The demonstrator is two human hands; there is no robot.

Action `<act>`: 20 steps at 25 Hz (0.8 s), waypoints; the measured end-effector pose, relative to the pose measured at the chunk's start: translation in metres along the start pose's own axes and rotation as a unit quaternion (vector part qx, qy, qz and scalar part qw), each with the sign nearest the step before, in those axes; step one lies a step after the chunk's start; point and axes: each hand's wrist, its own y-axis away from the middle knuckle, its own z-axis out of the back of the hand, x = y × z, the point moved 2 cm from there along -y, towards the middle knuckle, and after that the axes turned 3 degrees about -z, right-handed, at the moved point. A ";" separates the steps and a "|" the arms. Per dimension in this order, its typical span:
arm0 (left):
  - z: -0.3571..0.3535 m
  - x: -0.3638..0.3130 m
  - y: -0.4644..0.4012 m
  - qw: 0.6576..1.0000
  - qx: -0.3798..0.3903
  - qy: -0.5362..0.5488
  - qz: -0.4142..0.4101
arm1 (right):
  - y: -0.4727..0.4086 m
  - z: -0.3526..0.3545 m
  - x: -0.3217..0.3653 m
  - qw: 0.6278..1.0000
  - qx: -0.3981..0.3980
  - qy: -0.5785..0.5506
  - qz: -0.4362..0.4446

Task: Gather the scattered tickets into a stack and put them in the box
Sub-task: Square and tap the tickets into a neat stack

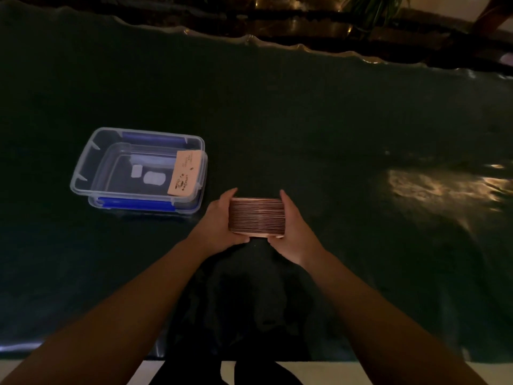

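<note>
the room is dim, and a counter (305,112) draped in a dark green, slightly glossy sheet fills most of the view, its far edge wavy and catching thin glints of light. a warm patch of reflected light (444,187) lies on the sheet at the right, while beyond the far edge stands dark, polished furniture (299,26) with faint golden reflections and the leaves of a plant (372,9) at the upper right, next to a pale strip of wall (444,4). along the bottom edge a pale floor (361,373) shows below the hanging sheet.
</note>
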 end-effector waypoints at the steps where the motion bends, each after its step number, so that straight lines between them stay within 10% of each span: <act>1: -0.004 0.001 -0.001 1.000 0.010 -0.008 0.000 | 0.000 -0.004 -0.003 1.000 0.007 0.028 -0.005; 20: -0.002 0.016 -0.022 0.999 -0.007 -0.034 -0.025 | -0.027 0.003 -0.034 0.997 -0.027 0.077 -0.001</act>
